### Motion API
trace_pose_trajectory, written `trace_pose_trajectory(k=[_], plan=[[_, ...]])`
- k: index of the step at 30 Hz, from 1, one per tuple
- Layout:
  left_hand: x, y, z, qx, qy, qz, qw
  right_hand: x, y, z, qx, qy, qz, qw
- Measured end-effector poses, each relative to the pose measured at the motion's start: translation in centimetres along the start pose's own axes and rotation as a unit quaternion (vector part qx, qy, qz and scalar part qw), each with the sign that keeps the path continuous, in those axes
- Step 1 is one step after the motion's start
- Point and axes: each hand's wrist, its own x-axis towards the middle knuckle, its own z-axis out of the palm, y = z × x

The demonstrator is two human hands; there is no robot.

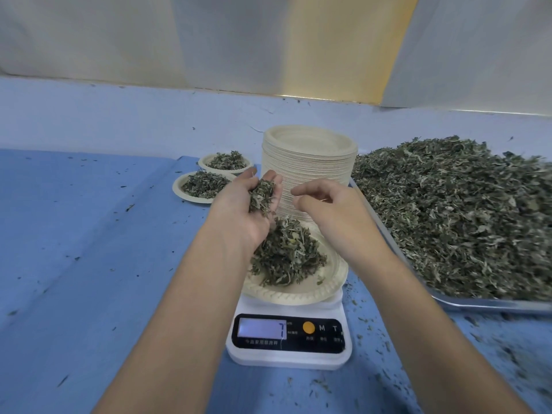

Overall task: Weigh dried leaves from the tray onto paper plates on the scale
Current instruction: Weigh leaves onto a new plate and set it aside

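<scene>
left hand [239, 210]: is cupping round a clump of dried leaves [263, 195] and is tilting it, probably to let the leaves fall in small portions.
right hand [331, 210]: is hovering just beside the left hand, not touching it; the fingertips are drawing together, but it cannot be told if they are pinching anything.
paper plate [298, 294]: is sitting on the scale [286, 351] right under both hands and is already carrying a heap of leaves.
display [261, 328]: is facing the person, nearer than the hands, so the forearms are not covering it; it seems to be showing 7.
tray [478, 303]: is lying to the right of the right hand, full of leaves, in easy reach.
plate stack [310, 162]: is standing just behind the hands, limiting the room there.
filled plates [179, 189]: two are waiting beyond the left hand.
tabletop [89, 234]: is carrying scattered crumbs.
</scene>
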Motion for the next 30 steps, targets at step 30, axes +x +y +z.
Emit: trace_pose_trajectory(k=[30], plan=[[-0.1,-14.1,8.4,0.109,-0.066,-0.131,0.983,0.1,3.1,-7.8,0.383,0.272,0.218,0.856]])
